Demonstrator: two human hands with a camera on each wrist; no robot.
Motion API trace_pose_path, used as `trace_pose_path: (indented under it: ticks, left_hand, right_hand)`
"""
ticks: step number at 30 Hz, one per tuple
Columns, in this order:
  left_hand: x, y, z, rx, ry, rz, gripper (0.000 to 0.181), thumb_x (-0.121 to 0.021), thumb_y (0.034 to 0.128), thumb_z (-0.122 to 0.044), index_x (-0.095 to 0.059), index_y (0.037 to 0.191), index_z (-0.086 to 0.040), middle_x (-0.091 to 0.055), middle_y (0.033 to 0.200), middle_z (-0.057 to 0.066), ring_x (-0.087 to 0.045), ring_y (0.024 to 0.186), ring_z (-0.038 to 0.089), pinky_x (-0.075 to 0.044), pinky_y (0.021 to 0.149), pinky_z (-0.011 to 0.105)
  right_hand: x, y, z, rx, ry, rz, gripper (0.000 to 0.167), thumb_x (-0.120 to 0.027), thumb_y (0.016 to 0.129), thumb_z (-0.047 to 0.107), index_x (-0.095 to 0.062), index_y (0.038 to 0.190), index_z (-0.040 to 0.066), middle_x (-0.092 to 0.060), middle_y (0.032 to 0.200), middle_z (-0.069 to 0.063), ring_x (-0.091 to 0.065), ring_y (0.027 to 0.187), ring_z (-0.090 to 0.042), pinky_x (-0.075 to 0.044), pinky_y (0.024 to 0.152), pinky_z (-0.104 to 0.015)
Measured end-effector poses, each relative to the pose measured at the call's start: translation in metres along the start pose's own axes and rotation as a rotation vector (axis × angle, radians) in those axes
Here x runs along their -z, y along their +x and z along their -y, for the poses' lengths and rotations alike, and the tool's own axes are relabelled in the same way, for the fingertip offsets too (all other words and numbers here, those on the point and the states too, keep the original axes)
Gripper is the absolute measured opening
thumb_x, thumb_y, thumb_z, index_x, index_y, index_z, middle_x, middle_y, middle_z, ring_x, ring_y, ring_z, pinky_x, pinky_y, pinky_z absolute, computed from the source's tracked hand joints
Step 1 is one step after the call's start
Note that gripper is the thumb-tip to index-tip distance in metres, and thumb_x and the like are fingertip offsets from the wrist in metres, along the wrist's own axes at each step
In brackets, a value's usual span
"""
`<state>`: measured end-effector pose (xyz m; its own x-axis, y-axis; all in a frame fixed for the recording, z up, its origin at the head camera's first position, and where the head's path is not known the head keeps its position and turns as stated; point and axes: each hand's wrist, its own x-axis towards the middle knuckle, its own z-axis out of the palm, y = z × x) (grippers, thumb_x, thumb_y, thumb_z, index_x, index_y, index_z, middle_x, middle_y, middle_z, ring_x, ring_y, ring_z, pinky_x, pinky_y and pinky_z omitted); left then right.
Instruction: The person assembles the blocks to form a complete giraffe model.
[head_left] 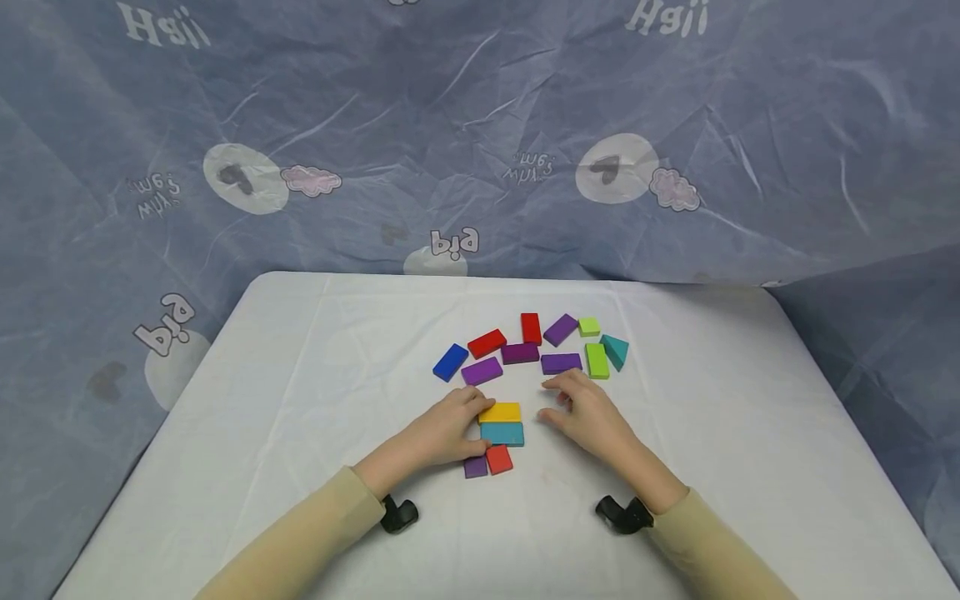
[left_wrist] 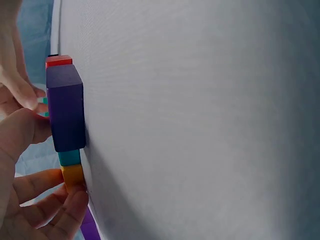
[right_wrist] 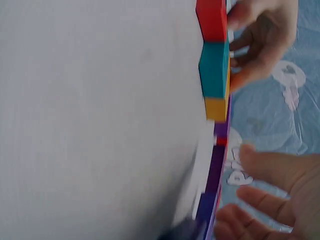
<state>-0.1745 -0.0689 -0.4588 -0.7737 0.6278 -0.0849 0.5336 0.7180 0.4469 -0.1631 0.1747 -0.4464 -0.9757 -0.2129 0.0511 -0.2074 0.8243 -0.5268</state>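
Note:
My left hand (head_left: 448, 427) grips the left ends of a yellow block (head_left: 500, 412) and a teal block (head_left: 502, 434), which lie against each other on the white table. Its fingertips rest at the yellow block (left_wrist: 73, 176) and its thumb is by the teal one, partly hidden behind a purple block (left_wrist: 66, 112) in the left wrist view. Below the teal block sit a small purple block (head_left: 476, 467) and a red block (head_left: 499, 460), side by side. My right hand (head_left: 591, 418) holds nothing, its fingers apart and loosely bent, right of the yellow and teal pair.
Behind the hands lie several loose blocks: blue (head_left: 451, 363), red (head_left: 487, 343), purple (head_left: 561, 363) and light green (head_left: 597, 361), with a teal triangular piece (head_left: 615, 352) at their right. A patterned blue-grey cloth (head_left: 480, 125) hangs behind the table (head_left: 337, 350).

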Motion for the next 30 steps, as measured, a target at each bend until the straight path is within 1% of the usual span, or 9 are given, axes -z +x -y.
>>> trace_pose_path:
  ticks: [3,5,8,10,12,16,20,25,30]
  left_hand:
    - [-0.001,-0.001,-0.001,0.001,0.009,0.007,0.059,-0.07,0.0881,-0.029,-0.054,0.14,-0.005,-0.056,0.126,0.009,-0.053,0.109,0.018,-0.051,0.099,0.031]
    - [-0.002,-0.001,-0.001,-0.001,0.021,0.006,0.06,-0.07,0.088,-0.029,-0.054,0.14,-0.005,-0.056,0.125,0.009,-0.052,0.109,0.017,-0.051,0.098,0.031]
    - [-0.001,-0.001,-0.001,0.002,0.028,0.001,0.06,-0.07,0.088,-0.029,-0.054,0.14,-0.005,-0.056,0.125,0.009,-0.052,0.109,0.017,-0.051,0.099,0.03]
    - [-0.001,-0.001,-0.001,0.004,0.029,-0.003,0.06,-0.07,0.0878,-0.029,-0.054,0.14,-0.005,-0.056,0.125,0.009,-0.053,0.109,0.018,-0.051,0.099,0.031]
    - [-0.001,-0.001,-0.001,0.004,0.029,-0.006,0.06,-0.069,0.0879,-0.029,-0.054,0.14,-0.005,-0.056,0.125,0.009,-0.053,0.109,0.018,-0.051,0.099,0.031]
    - [-0.001,-0.001,-0.001,0.005,0.03,-0.005,0.06,-0.069,0.0882,-0.03,-0.053,0.141,-0.005,-0.056,0.125,0.009,-0.052,0.109,0.018,-0.051,0.099,0.031]
    - [0.0,-0.002,-0.002,0.008,0.026,-0.002,0.06,-0.069,0.0884,-0.029,-0.053,0.141,-0.005,-0.056,0.125,0.009,-0.052,0.108,0.018,-0.051,0.098,0.031]
    - [0.0,-0.002,-0.002,0.013,0.019,-0.001,0.06,-0.069,0.0886,-0.03,-0.053,0.141,-0.005,-0.056,0.125,0.009,-0.051,0.107,0.017,-0.051,0.097,0.03]
    - [0.0,-0.002,-0.003,0.013,0.019,-0.004,0.06,-0.069,0.0886,-0.03,-0.053,0.141,-0.005,-0.056,0.125,0.009,-0.051,0.108,0.018,-0.051,0.098,0.03]
  right_hand:
    - [0.009,-0.001,-0.012,-0.091,-0.067,-0.027,0.043,-0.08,0.082,0.021,-0.067,0.118,0.002,-0.059,0.105,-0.014,-0.053,0.089,-0.024,-0.055,0.078,-0.038]
    - [0.014,-0.003,-0.019,-0.161,-0.097,-0.005,0.046,-0.081,0.082,0.023,-0.065,0.118,0.0,-0.058,0.105,-0.016,-0.053,0.09,-0.025,-0.055,0.078,-0.04]
    - [0.017,-0.007,-0.026,-0.247,-0.096,0.046,0.052,-0.081,0.082,0.025,-0.06,0.12,-0.003,-0.057,0.103,-0.018,-0.054,0.089,-0.027,-0.056,0.078,-0.041]
    - [0.017,-0.008,-0.029,-0.274,-0.081,0.063,0.054,-0.081,0.081,0.025,-0.057,0.12,-0.004,-0.058,0.103,-0.02,-0.056,0.089,-0.027,-0.056,0.08,-0.043]
    - [0.017,-0.009,-0.03,-0.275,-0.072,0.057,0.053,-0.081,0.081,0.023,-0.057,0.119,-0.006,-0.06,0.102,-0.02,-0.059,0.089,-0.028,-0.057,0.082,-0.045]
    - [0.015,-0.007,-0.028,-0.209,-0.081,0.03,0.045,-0.081,0.081,0.017,-0.061,0.114,-0.006,-0.063,0.103,-0.019,-0.06,0.089,-0.027,-0.056,0.083,-0.046]
    - [0.008,-0.003,-0.021,-0.11,-0.094,0.03,0.037,-0.081,0.081,0.014,-0.066,0.112,0.0,-0.065,0.106,-0.015,-0.061,0.093,-0.026,-0.056,0.086,-0.045]
    - [-0.004,0.001,-0.011,0.012,-0.107,0.038,0.036,-0.081,0.081,0.014,-0.07,0.115,0.006,-0.066,0.109,-0.01,-0.061,0.102,-0.027,-0.055,0.092,-0.044]
    - [-0.011,0.003,-0.004,0.077,-0.088,0.041,0.036,-0.081,0.081,0.013,-0.071,0.116,0.01,-0.067,0.107,-0.005,-0.06,0.104,-0.024,-0.054,0.094,-0.043]
